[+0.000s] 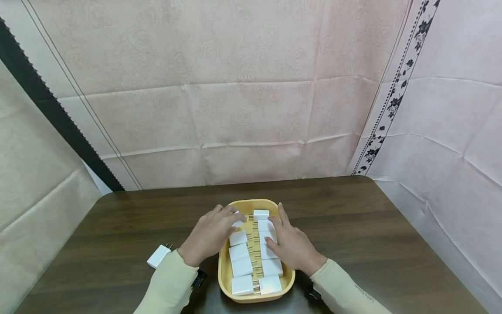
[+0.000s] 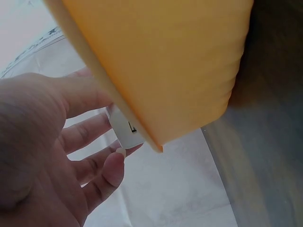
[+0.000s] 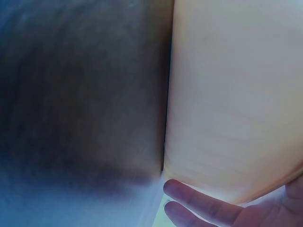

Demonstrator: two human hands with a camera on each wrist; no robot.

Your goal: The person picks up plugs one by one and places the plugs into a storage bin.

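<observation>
A yellow plastic basket (image 1: 222, 279) holds two rows of white plug chargers, their metal prongs pointing inward. At the upper end of the left row, my left hand (image 1: 205, 235) pinches a white charger (image 2: 124, 130); its port shows in the left wrist view beyond the basket wall. My right hand (image 1: 294, 246) lies over the basket's right side, fingers extended and thumb near the right row's chargers (image 1: 268, 237). Whether its fingertips touch a charger or the rim, I cannot tell. Another charger (image 1: 158, 256) lies on the table left of my left forearm, prongs pointing away.
The basket stands near the front of a dark wooden table (image 1: 329, 209). Pale patterned cloth (image 1: 251, 113) hangs behind the table and along both sides. Dark wrist straps (image 1: 199, 279) show under both sleeves.
</observation>
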